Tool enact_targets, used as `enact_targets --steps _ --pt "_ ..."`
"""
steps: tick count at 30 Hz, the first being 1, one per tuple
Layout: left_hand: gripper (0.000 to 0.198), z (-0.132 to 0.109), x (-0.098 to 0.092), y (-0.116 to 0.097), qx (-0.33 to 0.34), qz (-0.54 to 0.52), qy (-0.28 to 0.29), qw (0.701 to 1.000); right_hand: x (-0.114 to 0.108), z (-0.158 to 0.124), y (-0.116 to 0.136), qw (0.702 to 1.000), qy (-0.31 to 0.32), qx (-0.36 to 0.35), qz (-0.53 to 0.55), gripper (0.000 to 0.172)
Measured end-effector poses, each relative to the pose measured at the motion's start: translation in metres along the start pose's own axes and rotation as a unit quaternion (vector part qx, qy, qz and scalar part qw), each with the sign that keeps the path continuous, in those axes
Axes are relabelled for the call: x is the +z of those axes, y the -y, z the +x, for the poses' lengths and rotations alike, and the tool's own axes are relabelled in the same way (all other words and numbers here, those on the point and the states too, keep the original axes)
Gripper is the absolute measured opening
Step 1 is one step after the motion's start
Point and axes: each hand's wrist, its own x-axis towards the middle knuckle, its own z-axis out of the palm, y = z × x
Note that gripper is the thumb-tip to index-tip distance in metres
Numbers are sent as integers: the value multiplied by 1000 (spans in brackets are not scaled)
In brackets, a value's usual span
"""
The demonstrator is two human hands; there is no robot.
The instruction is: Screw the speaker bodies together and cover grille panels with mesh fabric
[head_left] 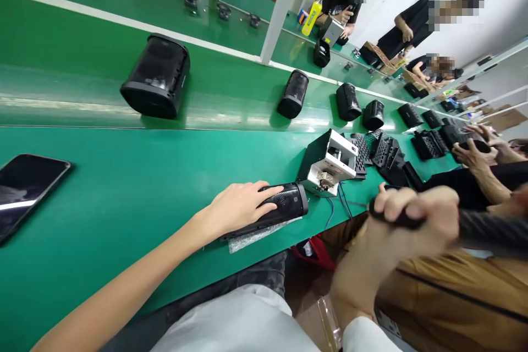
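A black speaker [289,202] with a perforated front lies on its side on a strip of bubble wrap [256,235] at the table's near edge. Over the speaker's upper side my left hand [243,206] is laid, fingers and thumb gripping it against the table. My right hand [416,220], smeared by motion, is raised to the right of the speaker. Its fingers are wrapped round the black handle of what looks like an electric screwdriver [398,219], with a thin shaft pointing left. Behind the speaker stands a white-and-black screw feeder [330,165].
A phone [31,192] lies at the left. Several black speakers, including a large one [159,77], stand along the belt [231,93] beyond the table. Perforated black panels [385,151] are piled right of the feeder. A co-worker's hands [478,157] work at the far right.
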Motion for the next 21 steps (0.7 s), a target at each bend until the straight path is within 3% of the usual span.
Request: enact_targets --steps 2,4,7,10,12,15,18,21 --pt "56 0 -1 -1 -3 -8 4 1000 -11 29 -28 996 -80 10 -45 26" --pt "56 -1 0 0 -5 -12 6 1000 -13 45 -57 992 -109 7 -67 20" --pt "56 -2 1 2 -3 -10 2 1000 -8 46 -86 993 -81 5 -81 36" --pt "56 -1 2 3 6 -22 -1 1000 -7 35 -90 996 -51 17 -76 49" --pt "55 0 2 3 8 -35 2 999 -9 25 -79 996 -35 49 -60 43" --pt "54 1 4 3 12 -52 2 999 -8 -1 -47 987 -4 152 -44 20" --pt "54 1 6 4 27 -68 -10 997 -3 -31 0 981 67 181 -4 36" --pt "55 1 8 7 29 -76 -17 997 8 -52 42 959 226 171 32 46"
